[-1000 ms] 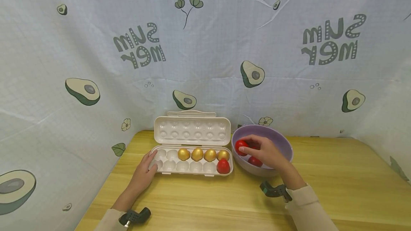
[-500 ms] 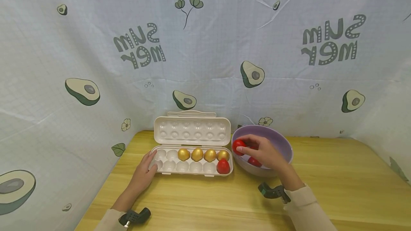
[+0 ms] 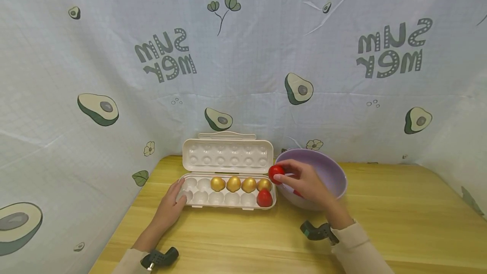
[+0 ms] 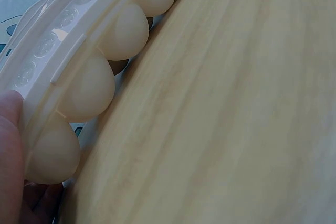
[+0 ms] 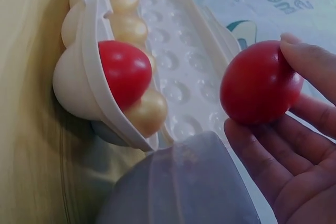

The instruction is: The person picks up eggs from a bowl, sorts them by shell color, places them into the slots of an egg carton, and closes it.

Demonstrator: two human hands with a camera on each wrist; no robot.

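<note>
In the head view my right hand holds a red egg at the left rim of the purple bowl. The right wrist view shows thumb and fingertips around this egg. My left hand grips the left end of the open egg box, with the thumb at its rim and other fingers below. In the back row sit several golden eggs, filling its right part. Another red egg sits in the front row's rightmost cup. The front cups left of it are bare.
More red shows inside the bowl, mostly hidden behind my right hand. The box's raised lid leans back toward a printed curtain behind the wooden table. Box and bowl stand close side by side.
My right hand has carried the red egg leftward, from inside the bowl to over its left rim near the egg box. The left hand and the box have stayed put.
</note>
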